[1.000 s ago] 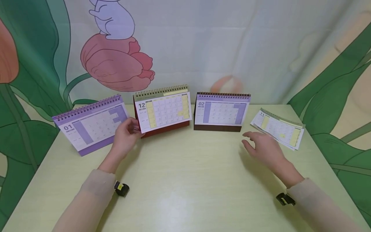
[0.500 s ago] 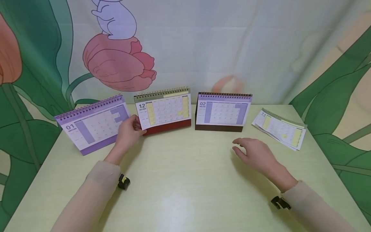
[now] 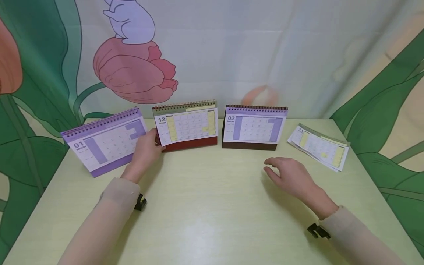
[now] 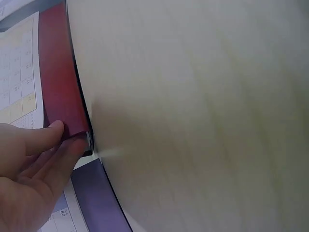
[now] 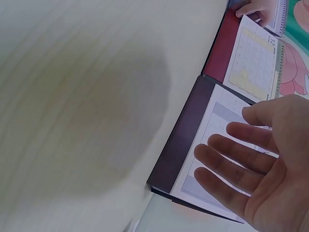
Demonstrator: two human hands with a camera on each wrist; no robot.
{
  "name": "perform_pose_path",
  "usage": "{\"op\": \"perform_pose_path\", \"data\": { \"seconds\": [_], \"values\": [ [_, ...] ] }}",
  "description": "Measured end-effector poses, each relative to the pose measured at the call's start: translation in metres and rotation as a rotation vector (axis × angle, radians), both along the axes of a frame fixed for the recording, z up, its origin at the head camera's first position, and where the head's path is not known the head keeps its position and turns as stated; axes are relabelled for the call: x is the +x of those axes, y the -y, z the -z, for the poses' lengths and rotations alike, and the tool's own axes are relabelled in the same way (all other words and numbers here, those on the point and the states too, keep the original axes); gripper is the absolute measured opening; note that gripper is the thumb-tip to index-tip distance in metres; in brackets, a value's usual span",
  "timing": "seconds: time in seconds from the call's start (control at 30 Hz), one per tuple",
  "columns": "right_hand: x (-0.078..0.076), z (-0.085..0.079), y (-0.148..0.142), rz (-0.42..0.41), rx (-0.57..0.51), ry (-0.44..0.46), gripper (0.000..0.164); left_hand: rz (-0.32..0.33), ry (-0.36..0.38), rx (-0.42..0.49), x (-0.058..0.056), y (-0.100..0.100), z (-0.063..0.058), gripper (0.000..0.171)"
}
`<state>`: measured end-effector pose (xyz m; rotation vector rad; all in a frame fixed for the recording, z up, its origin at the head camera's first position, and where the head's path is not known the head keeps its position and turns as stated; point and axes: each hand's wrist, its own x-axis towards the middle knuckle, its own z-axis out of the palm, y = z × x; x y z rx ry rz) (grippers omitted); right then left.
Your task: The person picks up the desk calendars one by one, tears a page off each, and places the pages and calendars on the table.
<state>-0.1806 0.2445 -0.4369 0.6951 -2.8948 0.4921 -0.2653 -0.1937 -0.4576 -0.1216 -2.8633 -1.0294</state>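
Note:
My left hand pinches the lower left corner of a red-based desk calendar whose page reads 12. In the left wrist view, the thumb lies on the front of the red base, with fingers around its side edge. Left of it stands a purple desk calendar reading 01, partly behind that hand. A brown-based desk calendar marked 02 stands to the right. My right hand holds nothing and hovers over the table in front of it, fingers loosely extended, palm and fingertips showing in the right wrist view.
Loose calendar sheets, the top one reading 11, lie at the table's back right. The pale table ends at a printed curtain behind the calendars. A small black device sits at each cuff.
My left hand has shifted the red-based calendar slightly back toward the curtain. My right hand has drawn away from the loose sheets, leftward and toward me.

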Motion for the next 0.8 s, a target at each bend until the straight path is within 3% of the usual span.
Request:
{"op": "perform_pose_path", "data": {
  "seconds": [0.37,0.8],
  "values": [
    [-0.0007,0.0002,0.0011,0.011,0.001,0.029,0.021,0.006,0.014,-0.068,-0.0028,-0.0019,-0.0026,0.037],
    [0.0007,0.0002,0.0016,0.002,-0.003,0.028,0.021,0.022,0.024,-0.085,-0.0068,-0.0007,-0.0013,0.031]
  ]
}}
